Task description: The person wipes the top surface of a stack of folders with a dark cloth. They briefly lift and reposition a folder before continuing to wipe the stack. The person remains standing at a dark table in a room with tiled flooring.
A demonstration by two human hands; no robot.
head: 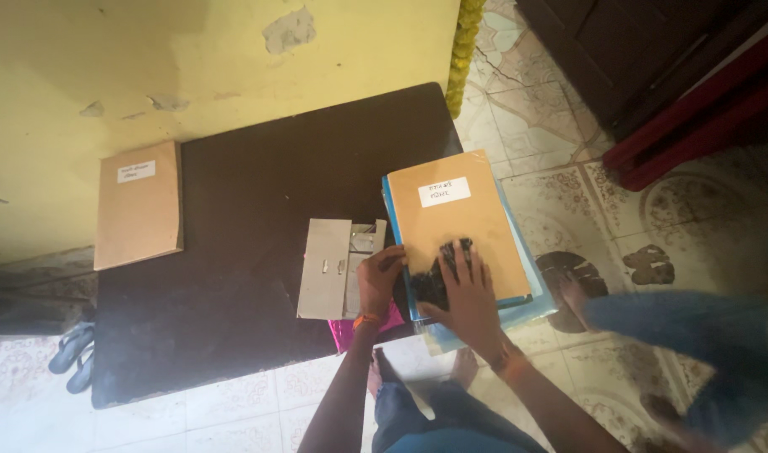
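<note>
Two hands worked at the right edge of a dark table (233, 210). The right hand (468, 294) lay flat, fingers spread, pressing a black object (434, 281) onto a brown folder (455, 222) topping a stack of blue folders (531, 302) that overhung the table's right edge. The left hand (380, 281), fingers curled, touched the stack's left side beside one grey lever-arch board (325, 268). A pink item (346, 331) peeked out at the near edge. A second brown folder (139, 204) lay well apart at the far left, against the yellow wall (191, 50). Each brown folder bore one white rectangular label. The table's middle stayed open. One pair of sandals (72, 356) sat on the floor.
</note>
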